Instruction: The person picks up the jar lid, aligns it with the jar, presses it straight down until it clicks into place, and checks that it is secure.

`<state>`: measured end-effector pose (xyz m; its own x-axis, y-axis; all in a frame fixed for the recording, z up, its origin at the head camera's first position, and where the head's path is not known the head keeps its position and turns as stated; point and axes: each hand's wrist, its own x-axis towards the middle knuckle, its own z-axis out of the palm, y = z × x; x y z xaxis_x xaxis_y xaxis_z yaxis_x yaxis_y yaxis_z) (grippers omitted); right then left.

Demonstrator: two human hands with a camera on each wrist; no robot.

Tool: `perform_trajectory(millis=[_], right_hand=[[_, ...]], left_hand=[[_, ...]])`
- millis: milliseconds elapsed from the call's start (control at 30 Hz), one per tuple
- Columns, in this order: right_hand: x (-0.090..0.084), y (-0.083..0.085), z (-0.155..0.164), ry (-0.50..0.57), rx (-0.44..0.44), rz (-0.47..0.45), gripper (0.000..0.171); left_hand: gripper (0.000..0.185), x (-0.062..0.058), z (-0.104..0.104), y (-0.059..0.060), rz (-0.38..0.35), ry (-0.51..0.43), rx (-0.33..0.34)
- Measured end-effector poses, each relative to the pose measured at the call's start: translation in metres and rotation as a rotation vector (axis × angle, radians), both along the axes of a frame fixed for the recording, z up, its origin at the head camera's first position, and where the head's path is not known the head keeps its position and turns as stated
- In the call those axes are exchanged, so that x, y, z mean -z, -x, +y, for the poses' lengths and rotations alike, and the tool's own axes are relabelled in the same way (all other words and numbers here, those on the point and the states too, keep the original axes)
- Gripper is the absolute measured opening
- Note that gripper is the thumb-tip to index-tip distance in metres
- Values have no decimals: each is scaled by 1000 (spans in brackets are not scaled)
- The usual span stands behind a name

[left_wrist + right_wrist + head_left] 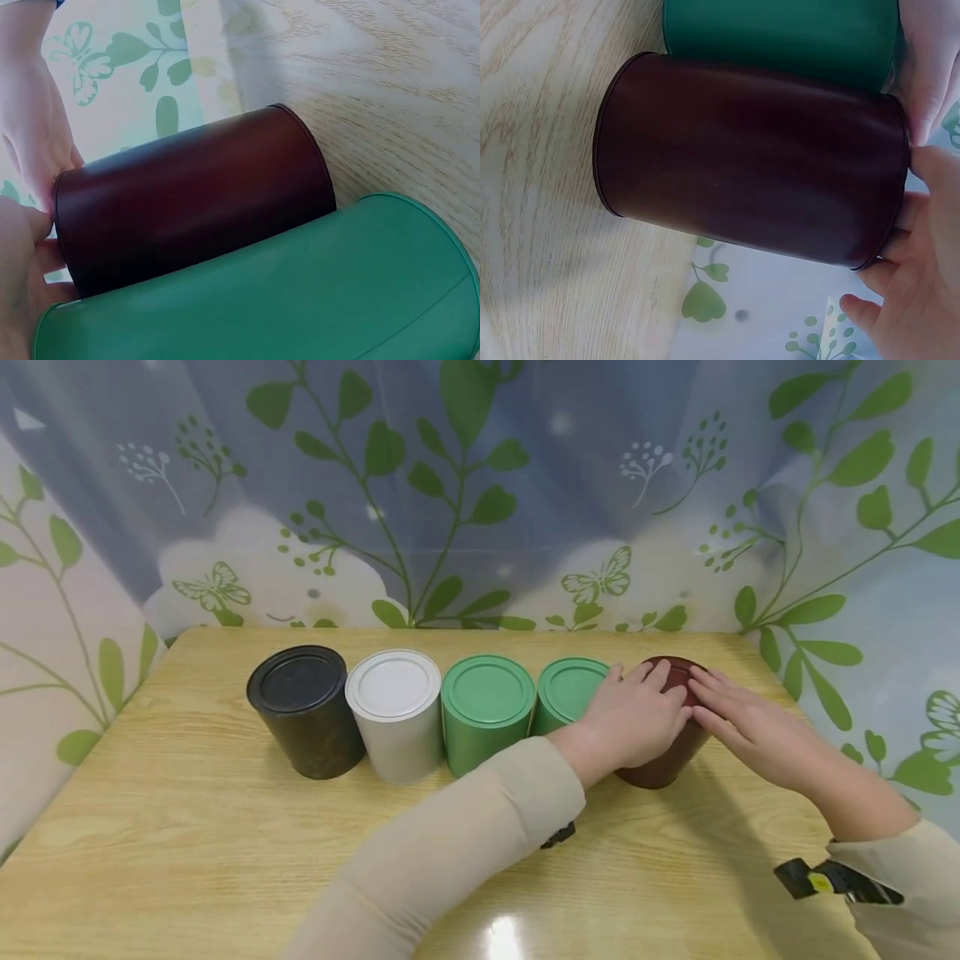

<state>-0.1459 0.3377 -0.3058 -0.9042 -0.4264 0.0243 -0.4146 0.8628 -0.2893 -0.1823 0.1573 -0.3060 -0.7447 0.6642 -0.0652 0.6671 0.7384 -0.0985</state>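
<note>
Five lidded cans stand upright in a row across the far half of a wooden table [187, 827], with a leaf-printed curtain [480, 485] hanging behind. From 9 o'clock towards 3 o'clock the row runs: black can [307, 714], white can [395, 718], a green can [483, 714], a second green can [567, 692], then the maroon can [663, 764] at the 3 o'clock end. Neighbouring cans touch or nearly touch; in the left wrist view the maroon can [195, 195] lies right against the second green can [300, 292]. Both hands rest on top of the maroon can. The left hand [633, 714] lies over the lid from the 9 o'clock side, its fingers fairly straight and draped across the top, with its sleeve [450, 852] crossing in front of the green cans. The right hand [750, 727] comes from 3 o'clock, fingers extended and flat, their tips on the lid near those of the left hand. In the right wrist view the right hand's fingers [922, 247] press against the rim of the maroon can [750, 157]; neither hand plainly wraps round the can's body. A dark strap [825, 881] shows at the right wrist, at about 5 o'clock in the head view.
</note>
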Motion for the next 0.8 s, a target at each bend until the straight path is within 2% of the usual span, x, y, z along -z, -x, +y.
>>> perform_trajectory(millis=[167, 367, 633, 800], right_hand=[[-2, 3, 0, 13, -4, -43, 54], [-4, 7, -1, 19, -36, -76, 55], [-7, 12, -2, -31, -3, -109, 57], [-6, 14, 0, 36, -22, -167, 57]], left_hand=[[48, 2, 3, 1, -11, -25, -24], [55, 4, 5, 3, -35, 5, -57], [52, -5, 8, 5, -115, -17, -92], [53, -4, 5, 4, -129, -1, -97]])
